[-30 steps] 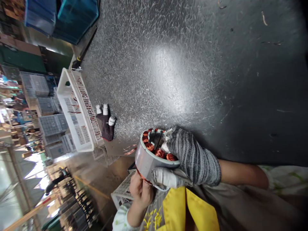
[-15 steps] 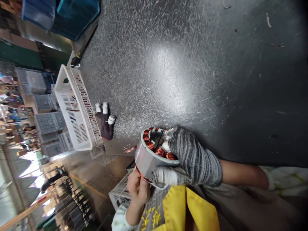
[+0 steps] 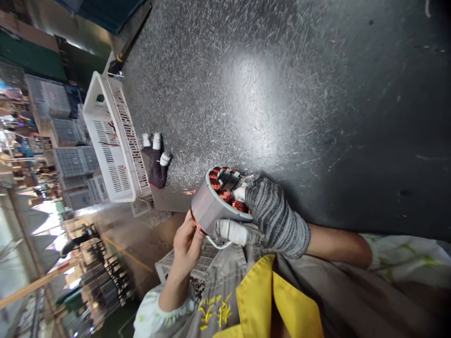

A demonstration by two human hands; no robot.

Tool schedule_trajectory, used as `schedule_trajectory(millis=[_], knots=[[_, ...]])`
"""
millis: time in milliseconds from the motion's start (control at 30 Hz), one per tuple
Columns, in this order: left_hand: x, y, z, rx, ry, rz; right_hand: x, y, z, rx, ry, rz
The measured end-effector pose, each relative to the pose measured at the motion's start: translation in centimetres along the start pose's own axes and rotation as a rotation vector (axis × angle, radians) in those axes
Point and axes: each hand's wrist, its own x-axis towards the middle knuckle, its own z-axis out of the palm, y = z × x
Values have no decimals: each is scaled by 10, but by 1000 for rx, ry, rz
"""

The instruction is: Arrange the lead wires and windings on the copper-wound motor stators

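Note:
A motor stator [image 3: 211,209], a grey metal cylinder with copper coils inside its rim, is held tilted between my two hands near my body. My left hand [image 3: 188,241], bare, pinches its lower end, where a copper band and a white loop show. My right hand [image 3: 273,218] wears a grey striped glove with white-taped fingertips. Its thumb presses the outer wall while the taped fingers reach over the rim into the bore, against the coils. Those fingertips are partly hidden. A few loose copper wires [image 3: 189,191] lie just beyond the stator.
The metal table [image 3: 197,108] is strewn with fine bright scraps. A dark glove [image 3: 157,166] with white-taped fingers lies by a white plastic crate [image 3: 118,176] at the table's left edge. A blue bin [image 3: 109,11] stands farther off. Another crate [image 3: 165,265] sits low beside me.
The whole view has shifted, so table, crate and glove appear higher. The stator and both hands appear slightly higher and farther left. Both hands keep their hold.

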Motion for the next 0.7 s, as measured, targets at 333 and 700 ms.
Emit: schedule_trajectory(millis=[333, 700], knots=[[-7, 17, 31, -720, 85, -439, -9, 7, -8, 314, 17, 242], [-8, -16, 59, -957, -29, -222, -18, 9, 5, 381, 253, 395]])
